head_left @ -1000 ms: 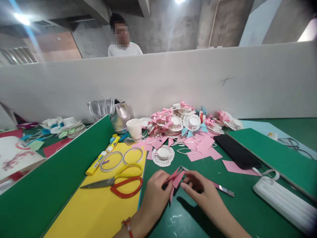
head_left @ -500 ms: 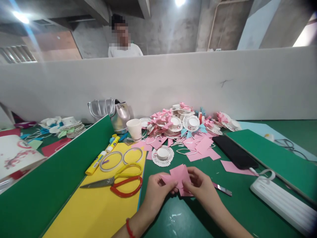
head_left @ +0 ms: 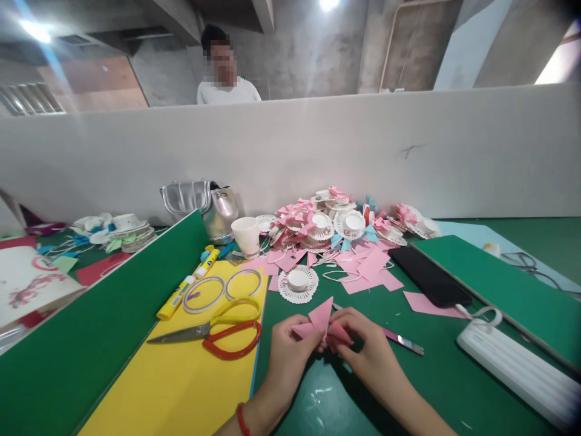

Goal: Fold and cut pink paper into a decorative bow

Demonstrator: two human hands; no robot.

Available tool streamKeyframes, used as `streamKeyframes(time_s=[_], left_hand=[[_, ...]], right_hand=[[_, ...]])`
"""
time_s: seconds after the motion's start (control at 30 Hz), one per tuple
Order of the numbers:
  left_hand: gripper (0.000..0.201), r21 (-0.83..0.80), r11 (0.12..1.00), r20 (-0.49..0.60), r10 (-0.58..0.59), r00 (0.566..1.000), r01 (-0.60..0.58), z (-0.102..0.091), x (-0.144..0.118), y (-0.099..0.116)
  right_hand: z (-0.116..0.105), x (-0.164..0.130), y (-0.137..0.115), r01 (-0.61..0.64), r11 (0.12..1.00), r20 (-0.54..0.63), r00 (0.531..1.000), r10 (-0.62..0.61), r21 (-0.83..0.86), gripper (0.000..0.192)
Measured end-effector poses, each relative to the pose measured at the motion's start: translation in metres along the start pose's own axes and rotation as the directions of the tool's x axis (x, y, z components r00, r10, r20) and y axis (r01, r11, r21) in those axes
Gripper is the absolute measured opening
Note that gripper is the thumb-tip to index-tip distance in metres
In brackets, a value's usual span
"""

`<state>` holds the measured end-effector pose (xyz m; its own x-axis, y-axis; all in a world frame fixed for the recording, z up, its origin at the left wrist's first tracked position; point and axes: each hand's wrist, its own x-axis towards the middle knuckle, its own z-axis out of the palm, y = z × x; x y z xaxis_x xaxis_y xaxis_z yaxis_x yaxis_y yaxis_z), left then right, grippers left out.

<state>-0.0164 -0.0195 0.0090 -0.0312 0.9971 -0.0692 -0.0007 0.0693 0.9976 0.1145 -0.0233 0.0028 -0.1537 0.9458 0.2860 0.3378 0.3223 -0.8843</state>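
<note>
Between my hands is a piece of pink paper, partly folded, with pointed flaps standing out. My left hand pinches its left side, thumb on top. On the other side my right hand grips a folded flap with thumb and fingers. Partly behind the right hand lies a slim cutter knife on the green table. Just beyond the paper sits a small white hat shape with a lacy paper brim. Scissors with yellow and red handles rest to the left on a yellow sheet.
Behind the hands rises a pile of paper hats with pink bows, beside loose pink sheets. Glue sticks, tape rings and a paper cup stand left; a phone and power strip right. A person is beyond the partition.
The pink paper has gone from a flatter shape to one with raised points. My right hand has turned and folded its side in. More of the cutter knife shows.
</note>
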Motion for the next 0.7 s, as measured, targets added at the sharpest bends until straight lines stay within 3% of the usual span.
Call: streamKeyframes(time_s=[0.3,0.7], left_hand=[[0.017,-0.013,1.000,-0.060,0.011,0.998,-0.012,0.000,0.000,-0.001],[0.012,-0.130,0.990,-0.009,-0.056,0.998,0.054,0.000,-0.002,0.002]], right_hand=[[0.001,-0.004,0.006,0.105,0.992,0.016,0.994,-0.104,-0.072,0.017],[-0.003,-0.006,0.011,0.243,0.957,0.023,0.970,-0.242,-0.155,0.019]])
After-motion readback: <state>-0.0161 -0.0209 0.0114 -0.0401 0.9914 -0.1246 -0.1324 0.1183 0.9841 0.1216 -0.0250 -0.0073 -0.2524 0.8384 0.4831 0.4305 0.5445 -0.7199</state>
